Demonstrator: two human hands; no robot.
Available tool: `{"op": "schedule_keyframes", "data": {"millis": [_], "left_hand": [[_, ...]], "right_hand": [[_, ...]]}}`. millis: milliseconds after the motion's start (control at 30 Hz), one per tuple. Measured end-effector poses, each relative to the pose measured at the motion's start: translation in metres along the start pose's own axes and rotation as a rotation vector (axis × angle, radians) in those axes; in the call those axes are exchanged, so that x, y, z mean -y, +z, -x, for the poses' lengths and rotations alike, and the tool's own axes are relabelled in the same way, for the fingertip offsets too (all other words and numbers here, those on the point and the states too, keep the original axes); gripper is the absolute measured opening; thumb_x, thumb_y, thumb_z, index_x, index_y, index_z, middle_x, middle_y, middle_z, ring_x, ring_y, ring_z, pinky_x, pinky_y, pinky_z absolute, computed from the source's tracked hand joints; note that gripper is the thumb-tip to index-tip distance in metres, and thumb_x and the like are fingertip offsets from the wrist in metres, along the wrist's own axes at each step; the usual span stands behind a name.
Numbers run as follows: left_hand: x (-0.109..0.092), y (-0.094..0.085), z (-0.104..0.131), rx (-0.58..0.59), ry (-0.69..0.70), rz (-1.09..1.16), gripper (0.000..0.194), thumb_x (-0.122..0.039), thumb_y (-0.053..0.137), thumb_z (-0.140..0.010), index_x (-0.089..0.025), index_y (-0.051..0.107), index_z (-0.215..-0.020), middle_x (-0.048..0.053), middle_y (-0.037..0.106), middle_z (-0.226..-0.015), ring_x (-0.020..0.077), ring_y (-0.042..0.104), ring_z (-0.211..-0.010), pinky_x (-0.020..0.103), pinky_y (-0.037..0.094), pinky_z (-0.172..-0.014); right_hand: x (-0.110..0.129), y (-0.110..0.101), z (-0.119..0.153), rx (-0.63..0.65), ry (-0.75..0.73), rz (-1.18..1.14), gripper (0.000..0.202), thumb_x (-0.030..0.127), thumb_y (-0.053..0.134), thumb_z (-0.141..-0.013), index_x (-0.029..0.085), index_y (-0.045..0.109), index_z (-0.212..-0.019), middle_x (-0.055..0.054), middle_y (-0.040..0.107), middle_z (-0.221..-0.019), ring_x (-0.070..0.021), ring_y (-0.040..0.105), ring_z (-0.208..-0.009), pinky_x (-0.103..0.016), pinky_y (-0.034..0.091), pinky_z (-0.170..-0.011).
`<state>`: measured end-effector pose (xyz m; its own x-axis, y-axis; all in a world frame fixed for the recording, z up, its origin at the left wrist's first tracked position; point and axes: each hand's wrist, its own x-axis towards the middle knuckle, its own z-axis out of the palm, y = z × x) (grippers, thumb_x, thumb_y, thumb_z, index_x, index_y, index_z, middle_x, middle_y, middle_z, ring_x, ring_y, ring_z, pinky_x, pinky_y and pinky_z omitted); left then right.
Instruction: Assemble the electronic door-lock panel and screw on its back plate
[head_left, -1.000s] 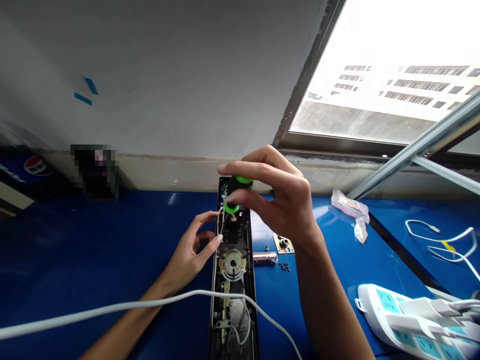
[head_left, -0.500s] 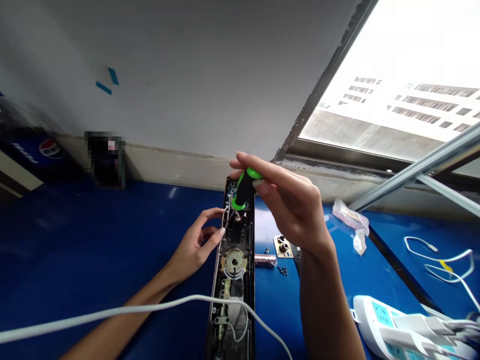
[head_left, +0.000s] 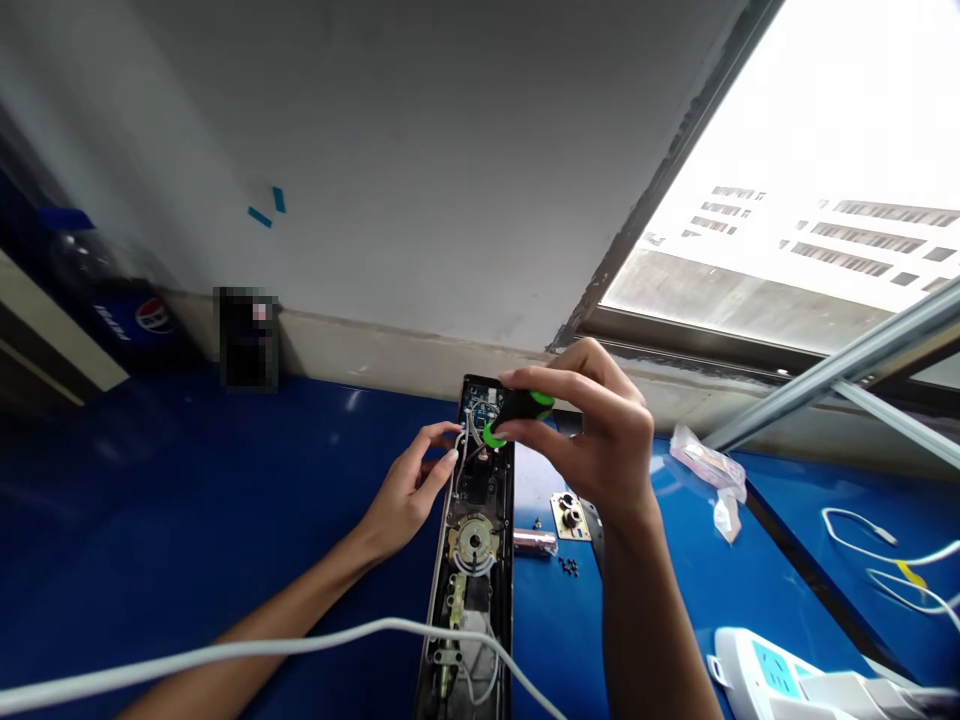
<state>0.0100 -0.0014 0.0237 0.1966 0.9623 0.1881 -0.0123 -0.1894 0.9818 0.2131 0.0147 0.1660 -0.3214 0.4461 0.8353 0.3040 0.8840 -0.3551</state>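
A long black door lock panel (head_left: 495,515) lies lengthwise in front of me, its inside exposed: a blue circuit board (head_left: 484,400) at the far end, a round metal mechanism (head_left: 475,541) in the middle, thin wires along the left. My right hand (head_left: 611,440) grips a green and black screwdriver (head_left: 517,408) between thumb and fingers. Its handle tilts, with the shaft slanting down left into the panel near the wires; where the tip touches is hard to see. My left hand (head_left: 409,495) has thumb and fingertips on the panel's left edge by the wires.
Right of the panel lie a small square part (head_left: 571,516), a pinkish wrapped cylinder (head_left: 535,543) and several dark screws (head_left: 569,566). A white cable (head_left: 300,645) crosses the foreground over the panel. A power strip (head_left: 757,670) sits at lower right, a Pepsi bottle (head_left: 124,310) at left.
My right hand has tipped the screwdriver handle over to the right and its fingers have shifted round it. My left hand stays at the panel's edge. The whole view has shifted slightly.
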Motion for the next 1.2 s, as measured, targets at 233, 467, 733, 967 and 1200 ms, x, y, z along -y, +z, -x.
{"op": "schedule_keyframes", "data": {"millis": [233,467,733,967,1200], "left_hand": [[-0.014,-0.013,-0.027,-0.020,0.030,-0.191,0.039,-0.052,0.050,-0.107,-0.027,0.059,-0.135,0.000,0.069,-0.086,0.0197,0.067,-0.069,0.030,0.055,-0.067],[-0.026,-0.030,-0.049,0.150,0.005,-0.227,0.040,-0.057,0.053,-0.104,-0.026,0.061,-0.128,-0.003,0.068,-0.068,0.0227,0.070,-0.063,0.033,0.057,-0.066],[-0.038,-0.037,-0.062,0.279,-0.054,-0.233,0.043,-0.062,0.058,-0.100,-0.024,0.060,-0.122,0.001,0.074,-0.076,0.0244,0.073,-0.067,0.035,0.060,-0.067],[-0.059,-0.045,-0.062,0.419,-0.047,-0.310,0.034,-0.053,0.067,-0.095,-0.024,0.064,-0.113,0.002,0.078,-0.084,0.0270,0.077,-0.082,0.037,0.060,-0.080],[-0.064,-0.049,-0.062,0.474,-0.012,-0.426,0.039,-0.045,0.069,-0.094,-0.024,0.065,-0.126,0.005,0.083,-0.096,0.0302,0.080,-0.093,0.038,0.061,-0.081]], "right_hand": [[0.007,0.001,-0.001,0.157,0.053,-0.128,0.045,0.015,0.066,-0.101,0.033,0.069,-0.142,-0.005,0.077,-0.125,-0.0213,0.074,-0.113,-0.040,0.064,-0.095],[0.002,0.007,-0.008,0.103,0.089,-0.053,0.033,0.023,0.062,-0.105,0.024,0.071,-0.137,-0.008,0.076,-0.118,-0.0169,0.072,-0.104,-0.034,0.061,-0.087],[-0.001,-0.006,-0.029,0.226,0.178,-0.088,0.020,0.035,0.077,-0.095,0.024,0.080,-0.111,-0.002,0.079,-0.104,-0.0129,0.072,-0.087,-0.029,0.061,-0.083],[0.002,0.009,-0.007,0.077,0.218,-0.086,0.030,0.033,0.063,-0.105,0.022,0.070,-0.132,-0.007,0.078,-0.122,-0.0157,0.075,-0.106,-0.032,0.061,-0.091],[0.006,0.005,-0.003,0.123,0.121,-0.143,0.038,0.024,0.060,-0.105,0.026,0.068,-0.142,-0.008,0.074,-0.139,-0.0202,0.073,-0.123,-0.040,0.060,-0.107]]}}
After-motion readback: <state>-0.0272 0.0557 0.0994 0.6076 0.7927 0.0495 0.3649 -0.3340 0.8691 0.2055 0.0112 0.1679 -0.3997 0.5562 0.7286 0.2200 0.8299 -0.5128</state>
